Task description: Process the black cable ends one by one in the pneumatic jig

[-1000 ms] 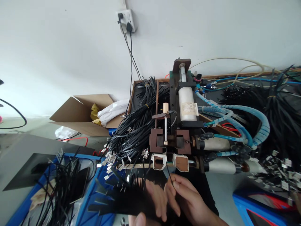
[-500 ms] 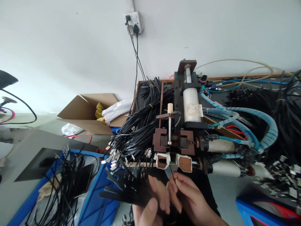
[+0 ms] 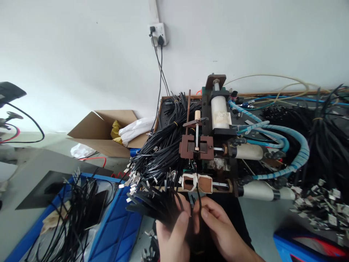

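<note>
My left hand (image 3: 176, 233) is closed around a bundle of black cables (image 3: 152, 205), whose ends fan out to the left. Between the thumb and fingers of my right hand (image 3: 208, 214) is a single black cable (image 3: 199, 196). It runs up into the padded clamp (image 3: 205, 183) at the front of a pneumatic machine (image 3: 220, 112). The padded jaws are together, with the cable passing between them. Just behind, the machine's brown metal jaws (image 3: 188, 147) are also together, and the cable's tip is partly hidden there.
A pile of black cables with pale connectors (image 3: 160, 156) lies left of the machine. More cables (image 3: 321, 145) heap up at the right, past blue air hoses (image 3: 300, 145). A blue crate (image 3: 114, 222) stands lower left, a cardboard box (image 3: 100, 123) behind it.
The padded clamp jaws and the brown jaws behind them have moved from apart to together. My right hand still holds the cable at the clamp. The view has tilted slightly.
</note>
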